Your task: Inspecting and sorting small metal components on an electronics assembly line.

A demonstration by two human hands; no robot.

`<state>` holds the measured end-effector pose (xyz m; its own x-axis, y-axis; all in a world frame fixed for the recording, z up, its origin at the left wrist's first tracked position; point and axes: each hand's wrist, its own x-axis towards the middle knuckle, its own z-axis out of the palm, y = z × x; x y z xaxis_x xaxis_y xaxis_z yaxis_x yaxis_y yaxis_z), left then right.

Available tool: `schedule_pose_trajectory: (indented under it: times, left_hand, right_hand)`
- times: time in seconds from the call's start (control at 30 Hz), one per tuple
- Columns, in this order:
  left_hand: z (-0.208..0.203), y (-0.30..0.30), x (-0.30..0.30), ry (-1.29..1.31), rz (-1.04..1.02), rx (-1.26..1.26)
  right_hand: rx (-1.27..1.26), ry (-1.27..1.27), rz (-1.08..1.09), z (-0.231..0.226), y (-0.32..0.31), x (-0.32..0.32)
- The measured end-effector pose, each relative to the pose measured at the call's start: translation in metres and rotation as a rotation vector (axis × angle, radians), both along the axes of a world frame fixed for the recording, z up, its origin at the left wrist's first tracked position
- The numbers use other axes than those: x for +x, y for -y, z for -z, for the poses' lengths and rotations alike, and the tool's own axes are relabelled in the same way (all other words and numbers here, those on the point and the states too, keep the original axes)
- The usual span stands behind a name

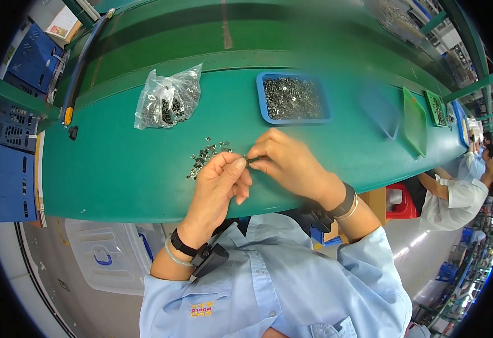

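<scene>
My left hand [219,183] and my right hand [289,161] meet above the green table [122,169], fingertips pinched together. Between them is a small dark metal part [247,160], mostly hidden by the fingers; its exact shape I cannot make out. Just beyond my left hand lies a loose pile of small metal pieces [202,158], some shiny, some dark. A clear plastic bag [170,97] with more such pieces sits farther off to the left. Straight ahead, past my right hand, stands a blue tray [262,107] filled with small metal parts.
To the right are a translucent blue tray [379,112], a green tray [414,124] and a smaller green tray [437,108] of parts. Blue crates [9,180] stack at the left. A lidded clear box [108,256] stands below the table edge. Another person [455,200] sits farther right.
</scene>
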<state>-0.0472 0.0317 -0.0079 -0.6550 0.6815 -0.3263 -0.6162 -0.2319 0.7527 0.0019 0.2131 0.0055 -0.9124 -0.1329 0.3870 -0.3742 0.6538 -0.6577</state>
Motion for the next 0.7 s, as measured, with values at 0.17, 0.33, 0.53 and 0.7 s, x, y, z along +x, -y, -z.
schedule_pose_trajectory:
  times: [0.17,0.33,0.53,0.7]
  left_hand:
    - [0.004,-0.007,-0.001,0.044,-0.030,-0.014]
    - [-0.004,-0.012,-0.001,-0.003,-0.048,-0.149]
    - [-0.002,-0.019,-0.001,-0.093,-0.017,-0.253]
    - [-0.002,-0.017,-0.002,-0.158,-0.036,-0.350]
  right_hand:
    - [-0.179,0.128,-0.045,0.007,-0.009,0.000]
    - [-0.079,0.162,-0.034,0.009,-0.016,-0.002]
    - [0.022,0.054,-0.093,0.009,-0.022,-0.007]
    - [-0.043,0.092,-0.102,0.011,-0.029,-0.008]
